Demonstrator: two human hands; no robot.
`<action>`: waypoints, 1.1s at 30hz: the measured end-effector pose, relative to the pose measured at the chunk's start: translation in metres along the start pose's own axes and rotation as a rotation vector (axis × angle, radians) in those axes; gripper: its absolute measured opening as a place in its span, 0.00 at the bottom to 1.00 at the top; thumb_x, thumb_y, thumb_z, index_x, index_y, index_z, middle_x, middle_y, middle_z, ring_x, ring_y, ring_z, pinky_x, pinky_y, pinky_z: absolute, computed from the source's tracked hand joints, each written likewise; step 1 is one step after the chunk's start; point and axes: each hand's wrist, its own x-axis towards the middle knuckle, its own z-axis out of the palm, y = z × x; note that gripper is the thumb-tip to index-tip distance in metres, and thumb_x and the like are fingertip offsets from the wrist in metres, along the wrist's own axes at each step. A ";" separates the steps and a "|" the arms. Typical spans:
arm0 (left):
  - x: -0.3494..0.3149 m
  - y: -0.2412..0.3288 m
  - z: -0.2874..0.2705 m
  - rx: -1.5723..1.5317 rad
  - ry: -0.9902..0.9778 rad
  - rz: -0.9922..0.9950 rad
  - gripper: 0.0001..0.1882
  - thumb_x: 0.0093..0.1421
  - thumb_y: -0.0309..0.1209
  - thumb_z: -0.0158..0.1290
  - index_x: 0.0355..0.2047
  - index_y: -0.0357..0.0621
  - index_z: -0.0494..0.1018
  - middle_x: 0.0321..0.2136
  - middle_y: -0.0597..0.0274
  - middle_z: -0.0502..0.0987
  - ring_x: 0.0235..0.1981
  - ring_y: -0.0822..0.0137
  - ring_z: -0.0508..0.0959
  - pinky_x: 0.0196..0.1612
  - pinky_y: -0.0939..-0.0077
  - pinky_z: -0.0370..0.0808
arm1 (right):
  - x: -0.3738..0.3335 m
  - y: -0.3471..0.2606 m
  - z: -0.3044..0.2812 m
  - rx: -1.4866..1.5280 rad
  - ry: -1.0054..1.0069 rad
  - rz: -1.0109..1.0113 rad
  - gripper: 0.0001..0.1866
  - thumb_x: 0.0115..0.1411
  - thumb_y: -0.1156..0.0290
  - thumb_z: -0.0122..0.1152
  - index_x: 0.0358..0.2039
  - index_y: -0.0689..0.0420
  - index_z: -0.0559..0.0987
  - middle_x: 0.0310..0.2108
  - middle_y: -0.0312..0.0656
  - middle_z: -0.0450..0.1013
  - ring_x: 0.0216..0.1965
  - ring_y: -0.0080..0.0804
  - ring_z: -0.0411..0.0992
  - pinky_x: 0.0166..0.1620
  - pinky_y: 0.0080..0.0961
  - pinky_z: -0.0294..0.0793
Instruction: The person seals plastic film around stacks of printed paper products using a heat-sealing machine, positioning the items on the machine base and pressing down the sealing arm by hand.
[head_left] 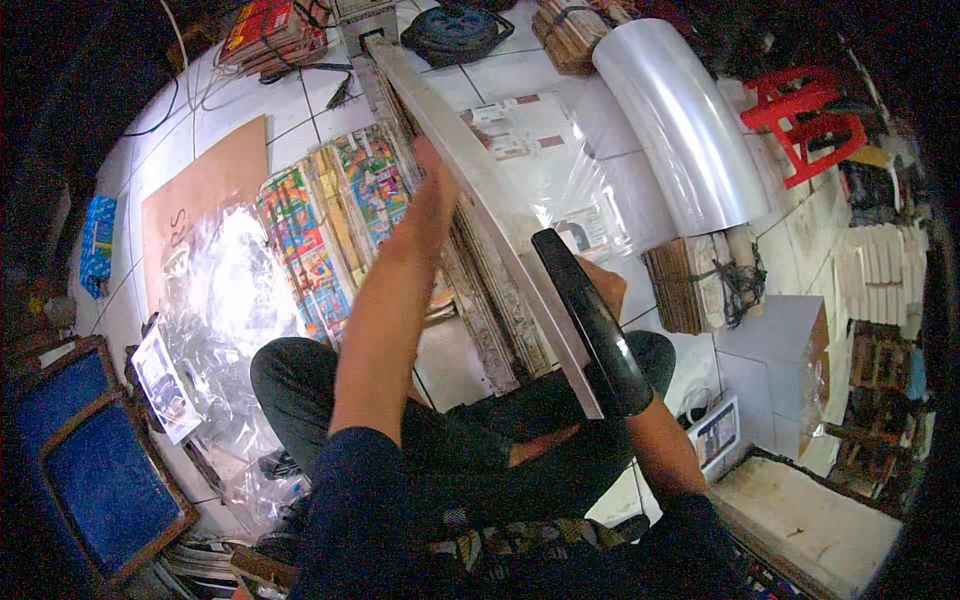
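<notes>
A long metal lever arm (468, 165) with a black handle (590, 320) slants across the middle, above a worn long base (485, 300) that looks like a hand-press bag sealer. My left hand (433, 185) is beside the lever arm on its left, over the base; its fingers are blurred and partly hidden. My right hand (605, 287) lies just right of the black handle, curled closed, with the handle covering part of it and of the wrist. What it holds does not show. Clear plastic film (560, 180) spreads on the floor right of the lever.
A big roll of clear film (680, 125) lies right. Colourful flattened stacks (330, 225) and brown cardboard (215, 190) with shiny plastic (240, 270) lie left. A tied cardboard bundle (690, 285), a white box (775, 360), a red stool (805, 115) and blue framed panels (115, 480) stand around.
</notes>
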 end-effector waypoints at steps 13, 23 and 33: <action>-0.121 0.189 0.021 1.909 0.499 0.302 0.19 0.46 0.47 0.68 0.24 0.42 0.84 0.22 0.53 0.82 0.25 0.55 0.83 0.36 0.67 0.80 | -0.024 -0.029 0.118 -0.238 -0.308 -0.261 0.14 0.54 0.84 0.59 0.41 0.60 0.82 0.42 0.46 0.81 0.44 0.41 0.81 0.44 0.33 0.82; -0.187 0.239 -0.013 1.779 0.620 0.405 0.16 0.47 0.50 0.68 0.30 0.54 0.86 0.23 0.61 0.83 0.24 0.65 0.83 0.35 0.68 0.79 | -0.039 -0.035 0.200 -0.052 -0.477 -0.441 0.22 0.49 0.78 0.62 0.47 0.63 0.77 0.49 0.56 0.76 0.51 0.50 0.76 0.52 0.39 0.79; -0.205 0.239 -0.007 1.659 0.894 0.519 0.20 0.42 0.31 0.74 0.30 0.37 0.75 0.16 0.59 0.79 0.21 0.69 0.80 0.27 0.74 0.77 | -0.035 -0.037 0.218 -0.041 -0.799 -0.360 0.21 0.59 0.76 0.54 0.54 0.60 0.74 0.53 0.55 0.73 0.54 0.52 0.74 0.56 0.41 0.77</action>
